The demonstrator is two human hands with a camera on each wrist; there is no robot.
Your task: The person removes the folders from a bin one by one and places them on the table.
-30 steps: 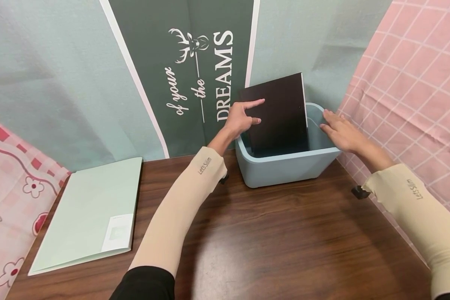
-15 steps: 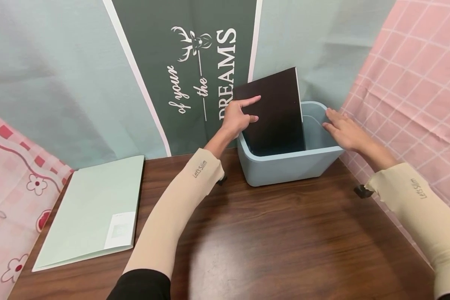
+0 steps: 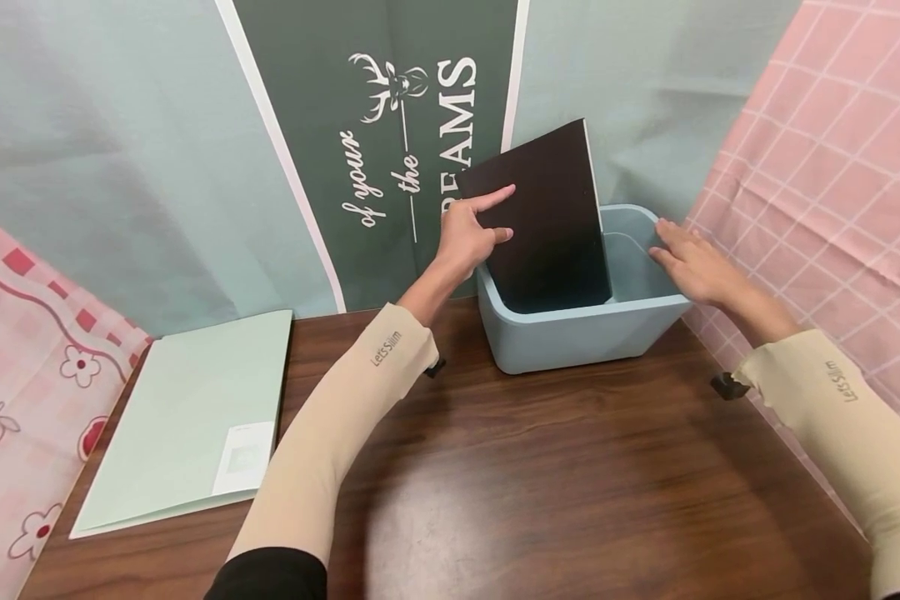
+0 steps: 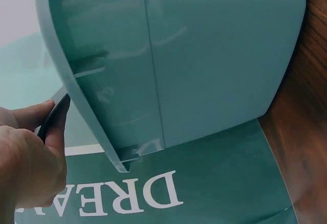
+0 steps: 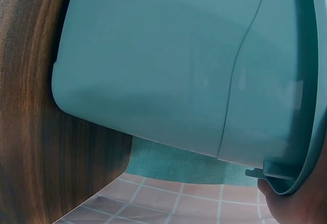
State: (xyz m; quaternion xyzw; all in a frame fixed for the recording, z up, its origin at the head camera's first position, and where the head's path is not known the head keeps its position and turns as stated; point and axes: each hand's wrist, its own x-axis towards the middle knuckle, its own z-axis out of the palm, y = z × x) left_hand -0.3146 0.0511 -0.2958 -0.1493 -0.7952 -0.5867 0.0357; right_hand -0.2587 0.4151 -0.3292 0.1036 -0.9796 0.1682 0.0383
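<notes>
A thin black slab with a light edge (image 3: pixel 543 208), perhaps a tablet, leans tilted in the blue plastic bin (image 3: pixel 585 337). Its lower end is inside, behind the front wall. My left hand (image 3: pixel 465 237) pinches its left edge; in the left wrist view, thumb and fingers of that hand (image 4: pixel 30 165) hold the dark edge (image 4: pixel 50 116) beside the bin rim. On the right side, my right hand (image 3: pixel 693 262) grips the bin's rim, thumb toward the inside. The right wrist view shows part of that hand (image 5: pixel 296 208) under the rim.
A pale green folder (image 3: pixel 187 408) with a white label lies at the left on the brown wooden table (image 3: pixel 540 492). Grey-green printed cloth (image 3: pixel 390 167) hangs behind the bin. Pink checked cloth (image 3: pixel 855 167) borders the right side.
The black slab has shifted up and left in the bin, with the left hand moving slightly left alongside it. The right hand stays on the rim. The view has shifted a little.
</notes>
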